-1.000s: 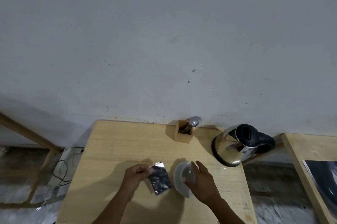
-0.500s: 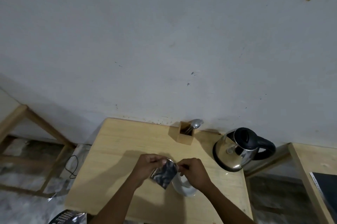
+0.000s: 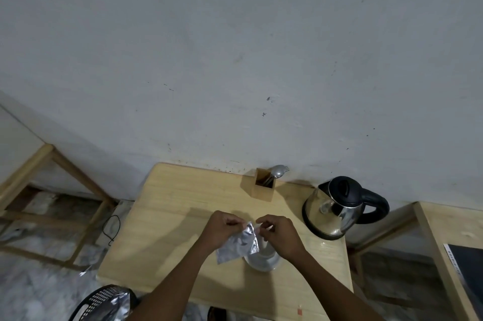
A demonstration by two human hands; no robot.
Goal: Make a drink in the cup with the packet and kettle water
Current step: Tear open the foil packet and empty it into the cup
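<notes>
A silver foil packet (image 3: 239, 245) hangs above the wooden table (image 3: 167, 229), pinched at its top edge by both hands. My left hand (image 3: 222, 229) grips the top left corner, my right hand (image 3: 281, 235) grips the top right. A white cup (image 3: 264, 259) stands on the table right below the packet and my right hand, partly hidden by them. The steel kettle (image 3: 334, 208) with a black lid and handle sits at the table's right edge, apart from my hands.
A wooden holder (image 3: 264, 188) with a spoon and fork stands at the back of the table by the wall. A black mesh bin (image 3: 104, 302) with foil in it sits on the floor at lower left. Another wooden table (image 3: 444, 242) is at right.
My right hand left the cup and came to the packet's top edge. Both hands now pinch the packet above the cup. The camera view shifted, showing more floor.
</notes>
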